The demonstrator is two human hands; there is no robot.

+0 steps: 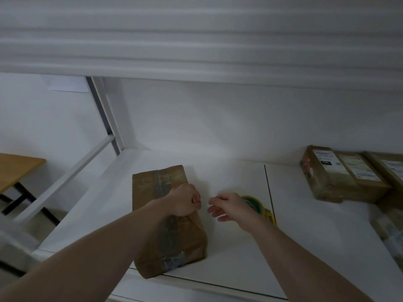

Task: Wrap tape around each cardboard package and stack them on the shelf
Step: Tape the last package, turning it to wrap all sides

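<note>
At the far left a wooden table with dark legs (pixel 15 171) stands against the white wall, outside the white metal upright (pixel 106 118) of the shelving. The white shelf board (pixel 239 253) begins just right of that upright and runs off frame to the right, with a thin dark seam (pixel 269 192) crossing it from back to front.

A brown cardboard package bound lengthwise with a band of clear tape (pixel 168 221) lies on the left part of the shelf, its near end at the front edge. The left hand (pixel 184 200) is over the middle of this package, its grip closed into a loose fist with the fingertips pinched together; whether anything thin is held between them cannot be told. The wrist lies across the taped band.

Just right of it, apart from the package, the right hand (pixel 229 207) hovers above the shelf with its grip partly open, thumb and forefinger close together, the other fingers relaxed and spread downward, holding nothing that shows.

Behind that hand, partly hidden, a roll of tape with a green and yellow rim (pixel 257 205) sits on the shelf beside the seam.

At the far right, brown labelled cardboard packages (pixel 340 175) lie side by side against the back wall, well apart from the hands. The underside of the shelf above (pixel 196 40) fills the top.
</note>
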